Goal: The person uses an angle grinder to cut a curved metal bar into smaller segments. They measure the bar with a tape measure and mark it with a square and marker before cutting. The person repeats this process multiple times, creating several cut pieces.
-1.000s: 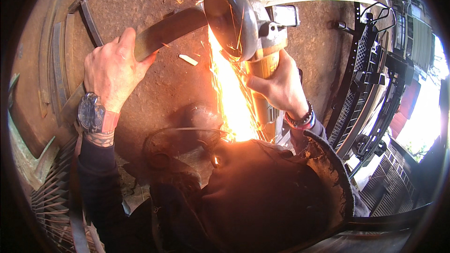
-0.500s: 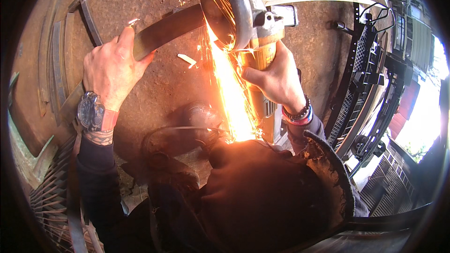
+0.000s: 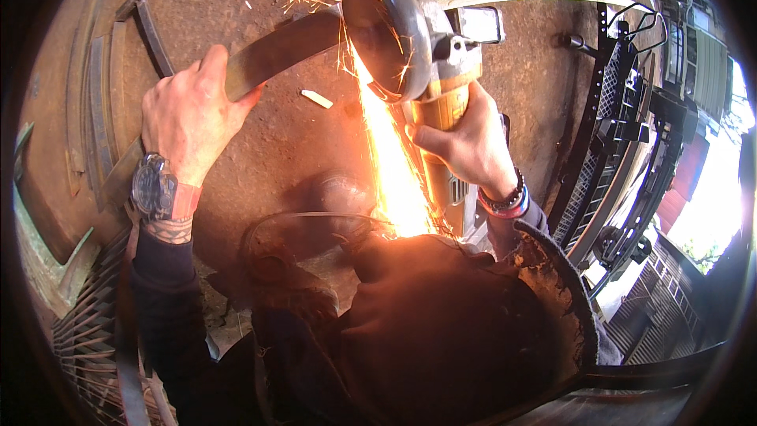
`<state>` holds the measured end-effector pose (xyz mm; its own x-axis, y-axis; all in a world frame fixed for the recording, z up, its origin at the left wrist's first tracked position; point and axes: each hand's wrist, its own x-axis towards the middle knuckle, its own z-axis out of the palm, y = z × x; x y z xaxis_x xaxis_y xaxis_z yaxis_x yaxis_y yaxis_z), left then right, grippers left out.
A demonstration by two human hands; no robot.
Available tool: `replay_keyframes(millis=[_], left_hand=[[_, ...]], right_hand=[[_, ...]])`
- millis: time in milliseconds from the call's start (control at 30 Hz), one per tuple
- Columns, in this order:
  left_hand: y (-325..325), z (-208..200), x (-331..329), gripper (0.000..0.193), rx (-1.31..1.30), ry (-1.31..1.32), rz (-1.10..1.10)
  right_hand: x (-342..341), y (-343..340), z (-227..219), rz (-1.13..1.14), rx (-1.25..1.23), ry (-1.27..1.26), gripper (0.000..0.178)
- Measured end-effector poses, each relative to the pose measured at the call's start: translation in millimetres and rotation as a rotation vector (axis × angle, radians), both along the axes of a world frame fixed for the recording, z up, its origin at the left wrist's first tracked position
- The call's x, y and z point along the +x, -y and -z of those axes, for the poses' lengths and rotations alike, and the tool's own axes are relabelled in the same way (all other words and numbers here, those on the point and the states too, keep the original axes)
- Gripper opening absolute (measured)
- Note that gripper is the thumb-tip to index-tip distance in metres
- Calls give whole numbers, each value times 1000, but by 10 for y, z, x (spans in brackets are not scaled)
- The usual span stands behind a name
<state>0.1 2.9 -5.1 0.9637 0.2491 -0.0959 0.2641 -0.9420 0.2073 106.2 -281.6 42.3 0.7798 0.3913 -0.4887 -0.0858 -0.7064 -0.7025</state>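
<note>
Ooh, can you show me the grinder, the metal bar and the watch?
Grinder (image 3: 445, 104): head view, on its yellow body.
Metal bar (image 3: 285, 49): head view, on its flat dark side.
Watch (image 3: 148, 186): head view, on its round dial.

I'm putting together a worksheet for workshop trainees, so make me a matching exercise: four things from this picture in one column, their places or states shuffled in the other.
Things
1. Left hand
2. Angle grinder
3. Wristwatch
4. Small pale piece

Places or states
A. Held in the right hand, with sparks streaming by it
B. Loose on the brown ground
C. Gripping a metal bar
D. Worn beside a dark sleeve

Pairs: 1-C, 2-A, 3-D, 4-B
</note>
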Motion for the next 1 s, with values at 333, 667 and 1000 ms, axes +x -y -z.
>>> replay_keyframes(millis=[333,667,1000], left_hand=[[4,33,-1,49,11,0,-10],[20,-18,-6,43,-13,26,14],[32,3,8,48,32,11,-9]], right_hand=[[-29,1,13,-1,25,11,54],[101,-143,57,17,70,3,56],[-30,-26,-88,47,-47,-78,53]])
